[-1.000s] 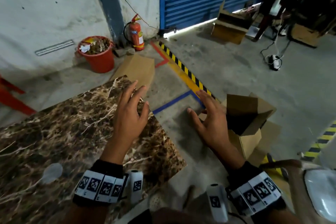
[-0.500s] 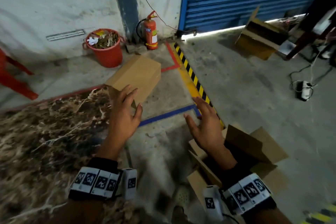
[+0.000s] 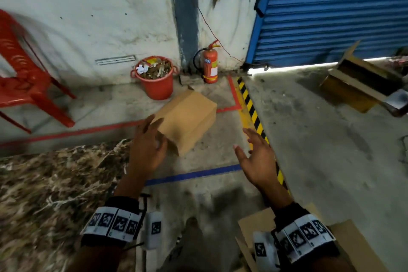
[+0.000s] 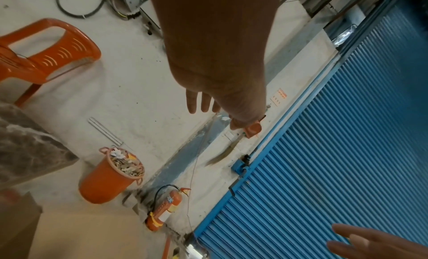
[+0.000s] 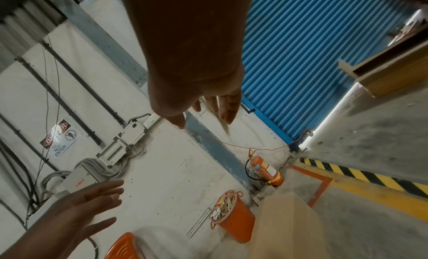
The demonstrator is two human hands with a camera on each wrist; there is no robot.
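OK, closed box (image 3: 189, 117) sits on floor (image 3: 309, 139) toward its wall edge; left grip (image 3: 148, 146) by its left corner, right grip (image 3: 257, 161) well apart, both spread and empty, so I'd bring right in, clamp opposite sides, lift level.

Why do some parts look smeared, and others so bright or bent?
Head view: the red chair and marble tabletop are smeared by motion, and daylight glares under the blue shutter. Left wrist view: the left hand looms large and shadowed. Right wrist view: wall pipes splay from lens distortion, and the cardboard box looks soft.
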